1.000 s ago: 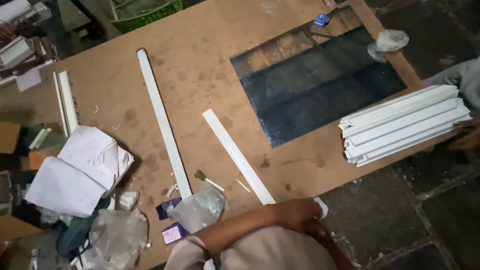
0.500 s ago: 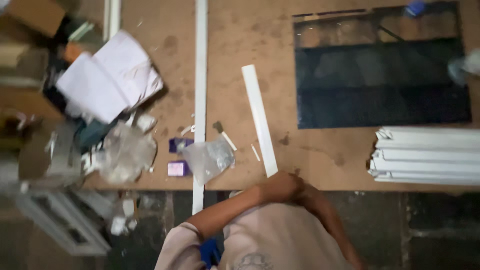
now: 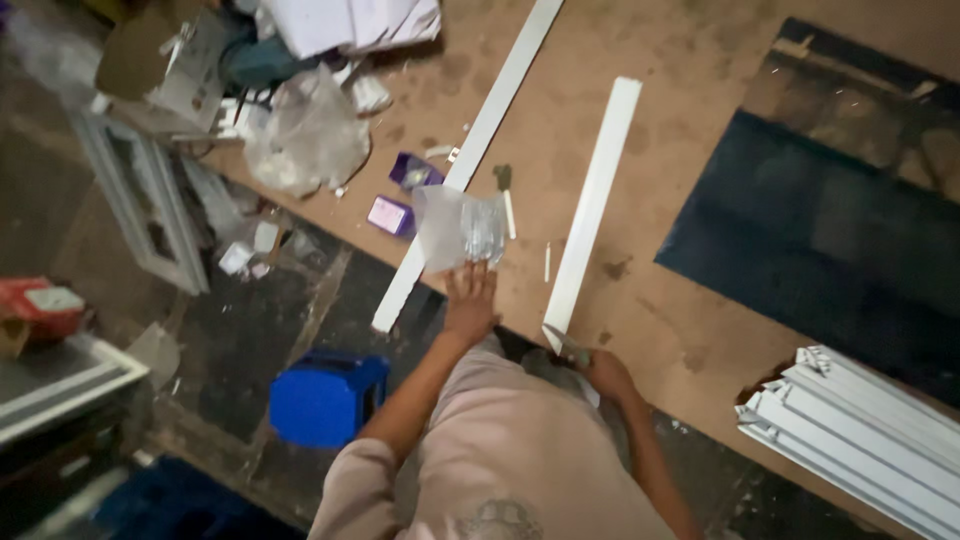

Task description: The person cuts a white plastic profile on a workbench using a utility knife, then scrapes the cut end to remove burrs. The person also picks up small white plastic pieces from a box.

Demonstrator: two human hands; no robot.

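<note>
The left hand [image 3: 470,300] lies flat at the near edge of the desk [image 3: 690,330], fingers [image 3: 478,275] spread and released, their tips touching the near edge of a clear plastic bag [image 3: 460,225]. The bag sits between two white strips: a long one [image 3: 470,160] on its left, which overhangs the desk edge, and a shorter one [image 3: 595,205] on its right. It looks light, soft and crinkly, with small parts inside (too blurred to tell what), so it would likely sag and slide when lifted; a pinch at a gathered corner or the top seems the surest hold.

The right hand [image 3: 605,372] is at the near end of the shorter strip, fingers clenched around a small slim tool [image 3: 565,343], whose tip meets the strip's cut end. I cannot tell what kind of tool it is. The strip seems a light, stiff plastic or metal profile, smooth and a bit slippery, likely to flex if held by one end only; gripping it nearer the middle, or pressing it flat to the desk, would steady it.

Two small purple boxes [image 3: 400,195] lie just left of the bag. A stack of white profiles [image 3: 860,430] rests at the near right, well apart from both hands, and a dark panel [image 3: 830,230] covers the desk's far right. A blue box [image 3: 325,395] stands on the floor to the left of the person.
</note>
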